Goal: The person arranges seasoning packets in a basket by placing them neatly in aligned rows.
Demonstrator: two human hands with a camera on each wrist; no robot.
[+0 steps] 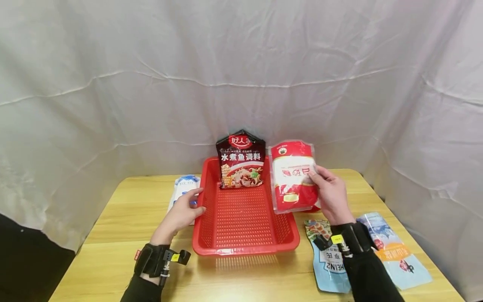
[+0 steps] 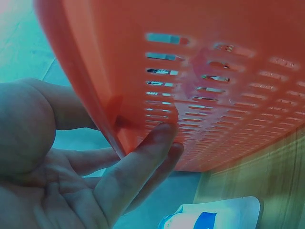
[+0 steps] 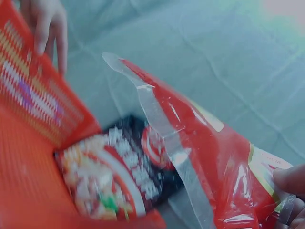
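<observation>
Right hand [image 1: 331,195] grasping a red pouch [image 1: 293,176], held upright just above the right rim of the red basket [image 1: 241,247]. Left hand [image 1: 183,212] released, straight fingers pressed against the basket's left wall. Dark seasoning packet [image 1: 240,159] leaning upright against the basket's back wall. White-and-blue pouch [image 1: 184,185] flat on the desk [image 1: 113,235], left of the basket. Two blue pouches [image 1: 400,260] right of the basket.

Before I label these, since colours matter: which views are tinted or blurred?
Head view: sharp, even light, true colours, red basket. Left wrist view: teal cast, basket looks orange. Right wrist view: teal cast, motion blur on dark pouch and red pouch.
</observation>
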